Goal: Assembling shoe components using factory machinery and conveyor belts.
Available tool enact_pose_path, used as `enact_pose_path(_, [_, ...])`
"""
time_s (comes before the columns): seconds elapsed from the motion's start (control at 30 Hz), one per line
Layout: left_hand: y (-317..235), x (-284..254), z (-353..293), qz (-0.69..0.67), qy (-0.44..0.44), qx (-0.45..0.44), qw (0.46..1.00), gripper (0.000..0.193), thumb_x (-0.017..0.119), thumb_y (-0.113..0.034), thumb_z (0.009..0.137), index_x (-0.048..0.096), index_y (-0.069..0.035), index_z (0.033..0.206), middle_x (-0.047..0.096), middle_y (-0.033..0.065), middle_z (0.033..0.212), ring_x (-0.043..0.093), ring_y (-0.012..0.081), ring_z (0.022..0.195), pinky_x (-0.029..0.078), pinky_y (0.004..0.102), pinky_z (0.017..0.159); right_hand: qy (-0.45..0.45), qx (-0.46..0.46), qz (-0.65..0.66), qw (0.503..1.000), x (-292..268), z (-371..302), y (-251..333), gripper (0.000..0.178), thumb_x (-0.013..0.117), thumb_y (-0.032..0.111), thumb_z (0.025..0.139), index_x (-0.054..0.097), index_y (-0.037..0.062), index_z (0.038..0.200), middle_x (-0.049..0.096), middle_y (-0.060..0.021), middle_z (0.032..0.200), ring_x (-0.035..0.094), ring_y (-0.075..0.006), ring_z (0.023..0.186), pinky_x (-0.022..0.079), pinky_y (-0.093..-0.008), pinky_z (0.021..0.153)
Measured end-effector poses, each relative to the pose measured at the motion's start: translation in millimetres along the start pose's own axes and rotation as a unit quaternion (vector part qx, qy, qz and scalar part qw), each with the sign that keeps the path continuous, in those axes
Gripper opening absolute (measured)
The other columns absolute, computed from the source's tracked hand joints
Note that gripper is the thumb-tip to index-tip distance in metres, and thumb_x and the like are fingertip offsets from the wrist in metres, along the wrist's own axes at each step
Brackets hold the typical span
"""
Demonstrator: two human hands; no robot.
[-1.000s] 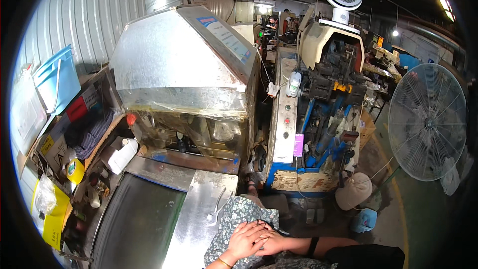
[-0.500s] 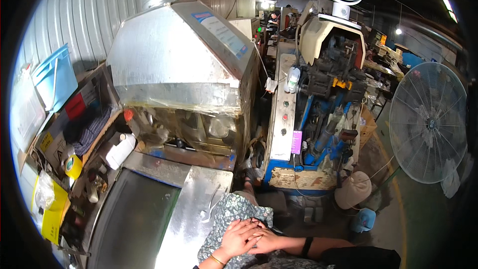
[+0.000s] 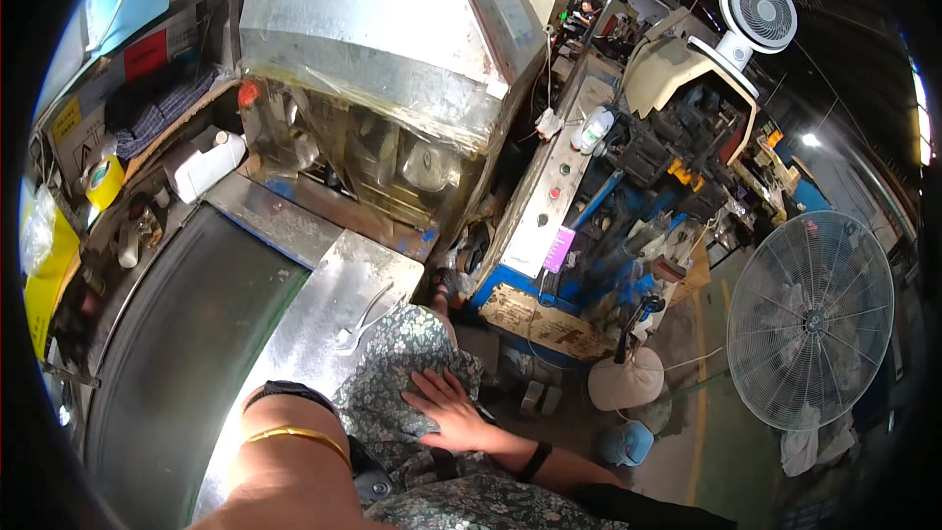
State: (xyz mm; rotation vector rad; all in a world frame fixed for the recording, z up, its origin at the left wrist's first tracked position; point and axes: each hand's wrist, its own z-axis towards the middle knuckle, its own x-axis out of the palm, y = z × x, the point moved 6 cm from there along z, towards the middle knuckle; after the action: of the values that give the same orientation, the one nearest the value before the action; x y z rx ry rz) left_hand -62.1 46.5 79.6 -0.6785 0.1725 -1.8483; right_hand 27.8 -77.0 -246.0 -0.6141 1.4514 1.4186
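My right hand [image 3: 448, 410] lies flat with its fingers spread on the floral fabric [image 3: 397, 358] over my lap. A dark band circles that wrist. Large and close in the lower left is my left hand [image 3: 287, 417], raised on its forearm, with a gold bangle and a dark strap around it. Its fingers do not show, so whether it holds anything is hidden. Just right of that forearm sits a small dark rounded object [image 3: 373, 484], its kind unclear. The bare metal plate [image 3: 329, 270] beside my lap carries a thin pale curved item [image 3: 365, 319].
A dark conveyor belt [image 3: 191, 309] runs under a metal hood [image 3: 368, 25] at the left. A white jug [image 3: 206, 165] stands beside it. Ahead right is a blue-framed machine [image 3: 535, 319] with buttons. A large floor fan [image 3: 812, 319] and a blue bin [image 3: 626, 444] stand at right.
My hands were folded together on my lap and have separated. The left arm has risen close to the camera; the right hand stays on the fabric. The view has tilted and shifted.
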Motion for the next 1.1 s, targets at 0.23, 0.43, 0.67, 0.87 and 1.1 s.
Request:
enact_pose_path(0.23, [7, 19, 23, -0.013, 0.050, 0.021, 0.998, 0.028, 0.061, -0.027, 0.091, 0.065, -0.002, 0.103, 0.070, 0.0135, 0.099, 0.066, 0.0288, 0.094, 0.050, 0.0404, 0.087, -0.006, -0.013, -0.003, 1.000, -1, -8, 3, 0.093, 0.080, 0.038, 0.071, 0.036, 0.0197, 0.151, 0.019, -0.0114, 0.162, 0.017, -0.0333, 0.150, 0.012, -0.0533, 0.119])
enact_pose_path(0.43, [17, 25, 33, -0.027, 0.087, 0.016, 0.996, 0.027, 0.063, -0.028, 0.092, 0.067, -0.002, 0.099, 0.069, 0.0121, 0.098, 0.066, 0.0268, 0.093, 0.051, 0.0381, 0.085, -0.007, -0.006, -0.008, 1.000, -1, -9, -4, 0.091, 0.079, 0.039, 0.073, 0.036, 0.0190, 0.151, 0.019, -0.0127, 0.162, 0.015, -0.0333, 0.150, 0.011, -0.0534, 0.120])
enact_pose_path(0.67, [7, 9, 16, -0.011, 0.064, -0.034, 0.997, 0.027, 0.064, -0.029, 0.093, 0.068, -0.002, 0.095, 0.069, 0.0106, 0.096, 0.066, 0.0246, 0.092, 0.052, 0.0354, 0.082, 0.016, -0.006, 0.006, 1.000, -2, 1, 5, 0.090, 0.080, 0.040, 0.069, 0.043, 0.0157, 0.148, 0.025, -0.0161, 0.159, 0.017, -0.0362, 0.149, 0.010, -0.0526, 0.119])
enact_pose_path(0.87, [-52, -19, -59, 0.154, -0.084, -0.112, 0.978, 0.027, 0.066, -0.029, 0.094, 0.069, -0.003, 0.092, 0.068, 0.0093, 0.095, 0.066, 0.0226, 0.090, 0.052, 0.0330, 0.079, 0.000, -0.011, -0.015, 1.000, 5, -5, 4, 0.089, 0.081, 0.039, 0.065, 0.046, 0.0150, 0.143, 0.030, -0.0193, 0.154, 0.022, -0.0407, 0.145, 0.015, -0.0587, 0.116])
enact_pose_path(1.1, [-155, -124, -321, 0.780, -0.116, -0.470, 0.397, 0.051, 0.077, -0.016, 0.078, 0.059, -0.003, 0.125, 0.056, 0.0239, 0.132, 0.052, 0.0388, 0.124, 0.042, 0.0463, 0.104, 0.000, -0.079, -0.023, 0.997, -4, -5, 19, 0.093, 0.076, 0.020, 0.065, 0.037, 0.0095, 0.149, 0.020, -0.0216, 0.160, 0.015, -0.0448, 0.147, 0.011, -0.0599, 0.117])
